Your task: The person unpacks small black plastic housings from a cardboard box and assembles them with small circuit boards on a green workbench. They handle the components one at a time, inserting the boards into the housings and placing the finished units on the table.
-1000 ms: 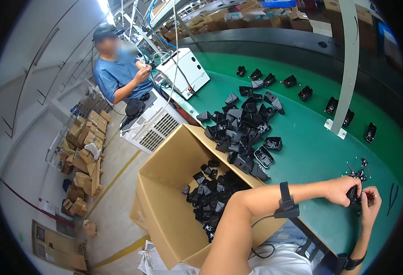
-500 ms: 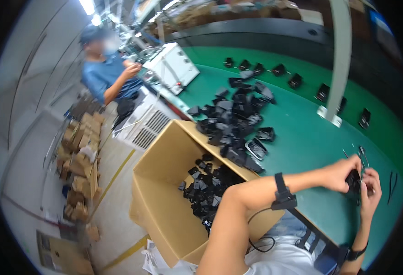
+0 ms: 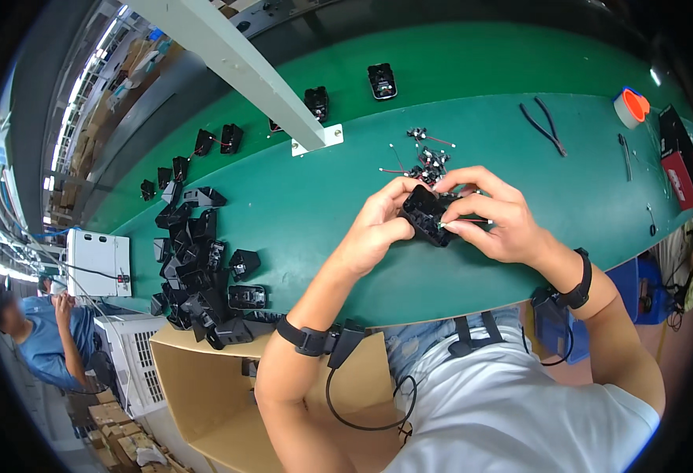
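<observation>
open brown carton (image 3: 204, 378) — below table edge

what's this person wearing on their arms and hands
Both hands are bare, with no gloves or sleeves over the forearms. The left wrist carries a black strap with a small black box, from which a thin black cable loops down. The right wrist has a black band too. The left hand and right hand show no rings.

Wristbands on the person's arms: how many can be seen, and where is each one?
2. One black wristband is on the left forearm, with a cable hanging from it. The other wristband is on the right wrist, just behind the right hand. None seems hidden.
</observation>
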